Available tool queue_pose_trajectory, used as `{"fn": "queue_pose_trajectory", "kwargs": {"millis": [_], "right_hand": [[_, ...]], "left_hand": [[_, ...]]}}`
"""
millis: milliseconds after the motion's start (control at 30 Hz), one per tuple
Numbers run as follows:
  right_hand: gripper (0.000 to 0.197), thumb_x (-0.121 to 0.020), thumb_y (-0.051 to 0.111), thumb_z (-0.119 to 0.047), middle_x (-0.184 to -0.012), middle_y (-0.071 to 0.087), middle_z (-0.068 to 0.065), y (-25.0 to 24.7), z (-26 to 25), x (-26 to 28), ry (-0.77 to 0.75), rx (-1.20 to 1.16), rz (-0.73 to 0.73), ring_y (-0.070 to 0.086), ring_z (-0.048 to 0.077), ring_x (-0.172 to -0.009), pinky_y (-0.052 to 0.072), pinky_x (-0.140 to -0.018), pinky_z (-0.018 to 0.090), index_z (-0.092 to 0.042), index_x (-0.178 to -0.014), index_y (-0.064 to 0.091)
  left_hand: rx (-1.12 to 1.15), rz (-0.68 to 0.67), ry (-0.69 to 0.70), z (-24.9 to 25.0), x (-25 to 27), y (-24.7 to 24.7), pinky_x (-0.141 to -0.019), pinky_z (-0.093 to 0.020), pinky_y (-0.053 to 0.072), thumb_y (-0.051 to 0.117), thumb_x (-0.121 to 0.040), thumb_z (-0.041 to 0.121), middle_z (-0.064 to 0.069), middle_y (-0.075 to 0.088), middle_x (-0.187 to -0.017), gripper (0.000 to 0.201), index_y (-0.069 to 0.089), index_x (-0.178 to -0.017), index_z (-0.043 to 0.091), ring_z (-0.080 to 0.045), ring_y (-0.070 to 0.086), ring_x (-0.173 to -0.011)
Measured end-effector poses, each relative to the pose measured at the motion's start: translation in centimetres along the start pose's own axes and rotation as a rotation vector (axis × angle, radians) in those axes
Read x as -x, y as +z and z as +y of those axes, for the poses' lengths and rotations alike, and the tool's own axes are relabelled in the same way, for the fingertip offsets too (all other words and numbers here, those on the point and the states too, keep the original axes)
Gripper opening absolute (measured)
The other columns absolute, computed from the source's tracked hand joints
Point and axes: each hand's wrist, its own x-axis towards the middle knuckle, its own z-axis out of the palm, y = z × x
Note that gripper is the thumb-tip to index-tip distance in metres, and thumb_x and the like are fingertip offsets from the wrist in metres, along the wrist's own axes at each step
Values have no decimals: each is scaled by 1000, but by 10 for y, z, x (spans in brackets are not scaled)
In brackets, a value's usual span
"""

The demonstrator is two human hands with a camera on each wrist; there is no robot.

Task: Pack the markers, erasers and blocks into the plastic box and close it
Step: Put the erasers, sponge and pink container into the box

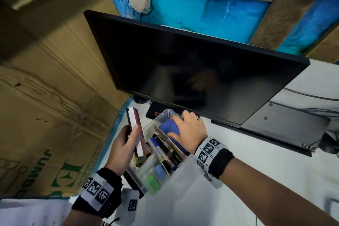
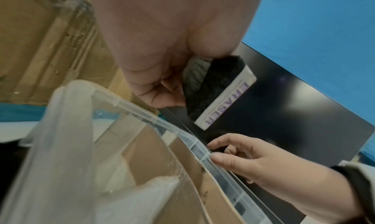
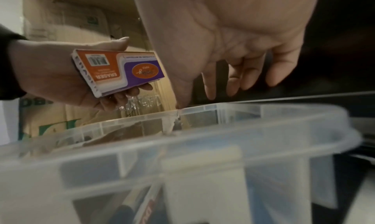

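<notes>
Standing close behind the plastic box (image 1: 149, 128), a dark monitor (image 1: 192, 71) overhangs its far end, and a big cardboard carton (image 1: 45, 97) rises at the left. The left hand (image 1: 122, 145) grips a boxed eraser (image 1: 136, 130) above the box's left rim, its long axis pointing away from the person. The right hand (image 1: 189, 130) lies on a blue eraser (image 1: 169, 127) inside the box, fingers relaxed. Markers (image 1: 163, 148) lie lengthwise in the middle compartment.
</notes>
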Motion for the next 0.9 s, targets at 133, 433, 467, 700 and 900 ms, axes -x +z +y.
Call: {"fn": "queue_pose_trajectory", "kwargs": {"millis": [133,433,467,700,900], "right_hand": [[37,-91,43,-50,-107,56,4,-5,10,2,54,-263,18,53,25,-103,46,-89,41,-28,-118,54],[57,-78,74,-11,-98,62,-4,-33,6,16,-63,-1181,-342,62,-6,-79,50,-77,16,-24,-127,47],[59,-77,74,-10,-94,61,-6,-35,7,17,-67,-1187,-321,61,-8,-75,50,-73,14,-25,-127,47],[65,-78,71,-34,-108,45,-8,-24,23,20,4,-772,-106,57,-1,-89,50,-83,21,-42,-132,39],[65,-78,63,-50,-111,43,1,-1,15,19,52,-298,-136,49,21,-102,50,-86,36,-40,-134,34]], "left_hand": [[37,-10,13,8,-3,10,-68,-24,47,41,-91,54,3,59,-76,41,57,-92,15,-6,57,-70],[190,-134,-88,29,-12,47,-78,-39,58,67,-78,34,-2,73,-97,31,61,-106,22,-18,70,-91],[190,-134,-85,32,-12,51,-78,-39,58,67,-81,30,-1,73,-97,26,61,-105,23,-18,70,-91],[-14,-121,-23,35,-14,54,-83,-23,48,56,-90,32,3,62,-108,30,55,-117,19,-14,60,-104],[-147,-34,-45,19,-15,40,-82,-24,48,56,-87,45,-2,54,-122,38,51,-119,25,-13,58,-104]]}}
